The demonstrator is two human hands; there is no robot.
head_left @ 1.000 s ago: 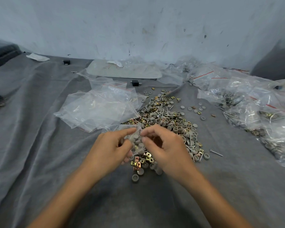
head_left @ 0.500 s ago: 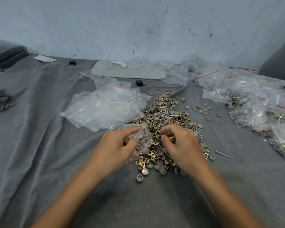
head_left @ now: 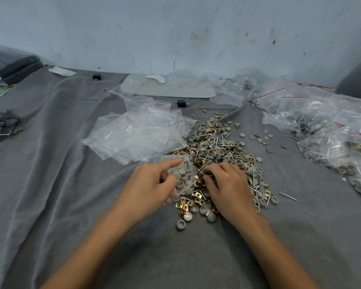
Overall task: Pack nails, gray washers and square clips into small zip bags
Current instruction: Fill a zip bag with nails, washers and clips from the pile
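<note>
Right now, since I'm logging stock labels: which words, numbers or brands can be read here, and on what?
No text here can be read.
On the pale sheet at the back: a reddish scribble, too blurred to read.
On the empty zip bags: red seal stripes only, no print.
On the small zip bag in the left hand: no print visible.

At frame centre, the left hand (head_left: 152, 184) pinches a small zip bag (head_left: 183, 176) holding gray washers, while the right hand (head_left: 227, 184) fingers dig into the mixed pile (head_left: 221, 151) beside it.
</note>
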